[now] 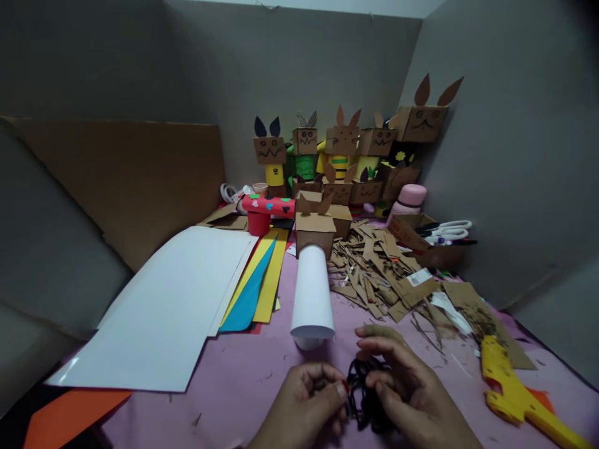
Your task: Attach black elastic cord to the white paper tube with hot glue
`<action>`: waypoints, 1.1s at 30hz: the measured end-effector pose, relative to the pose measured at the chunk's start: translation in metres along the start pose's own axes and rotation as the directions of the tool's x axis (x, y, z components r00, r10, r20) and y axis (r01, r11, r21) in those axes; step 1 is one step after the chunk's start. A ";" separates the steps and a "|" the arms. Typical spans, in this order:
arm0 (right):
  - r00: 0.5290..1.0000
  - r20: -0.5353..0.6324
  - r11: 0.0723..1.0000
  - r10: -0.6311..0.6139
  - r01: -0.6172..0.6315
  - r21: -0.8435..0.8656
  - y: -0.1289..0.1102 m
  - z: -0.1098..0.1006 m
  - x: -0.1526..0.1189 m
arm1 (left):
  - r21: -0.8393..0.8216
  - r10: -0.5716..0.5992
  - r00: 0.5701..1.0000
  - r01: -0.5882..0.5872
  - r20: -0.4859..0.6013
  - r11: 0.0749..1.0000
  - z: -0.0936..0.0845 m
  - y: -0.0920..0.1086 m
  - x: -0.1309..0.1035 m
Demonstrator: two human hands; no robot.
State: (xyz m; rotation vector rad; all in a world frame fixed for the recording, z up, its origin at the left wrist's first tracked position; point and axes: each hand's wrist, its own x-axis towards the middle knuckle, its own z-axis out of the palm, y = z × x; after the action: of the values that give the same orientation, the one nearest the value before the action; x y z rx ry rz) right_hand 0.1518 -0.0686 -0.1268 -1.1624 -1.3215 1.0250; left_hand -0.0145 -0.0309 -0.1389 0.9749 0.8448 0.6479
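A loose tangle of black cord [359,393] is between my hands, low in the middle of the view. My right hand [407,386] is curled around the tangle, with the thumb against it and the upper fingers raised. At the tangle's left side, my left hand [311,399] pinches a small red piece [346,386]. Whether the red piece is joined to the cord, I cannot tell. Just beyond my hands lies a white paper tube [312,290], touching a cardboard box head [314,232] with pointed ears.
White sheets [173,293] cover coloured paper at left. Cardboard scraps [374,268] heap at right, near a yellow glue gun [505,386]. Several cardboard animal figures [341,140] stand at the back. A pink bottle [409,201] stands behind an open box [414,234] with pens.
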 end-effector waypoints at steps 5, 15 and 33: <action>1.000 -0.020 0.999 -0.003 0.003 -0.038 -0.003 0.001 0.000 | 0.001 -0.012 1.000 0.012 -0.006 1.000 0.000 0.001 0.000; 0.996 -0.051 0.995 0.077 -0.073 0.070 -0.010 0.008 -0.001 | 0.031 0.004 0.999 -0.003 -0.039 1.000 0.000 0.004 -0.002; 0.991 -0.044 0.992 0.127 -0.125 0.032 -0.011 0.012 0.002 | 0.040 -0.009 1.000 0.010 -0.028 0.999 0.001 0.006 -0.001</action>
State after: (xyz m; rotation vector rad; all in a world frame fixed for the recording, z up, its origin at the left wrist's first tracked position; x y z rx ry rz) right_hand 0.1394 -0.0683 -0.1168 -1.2533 -1.2056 1.0979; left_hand -0.0152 -0.0296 -0.1324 0.9992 0.8897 0.6399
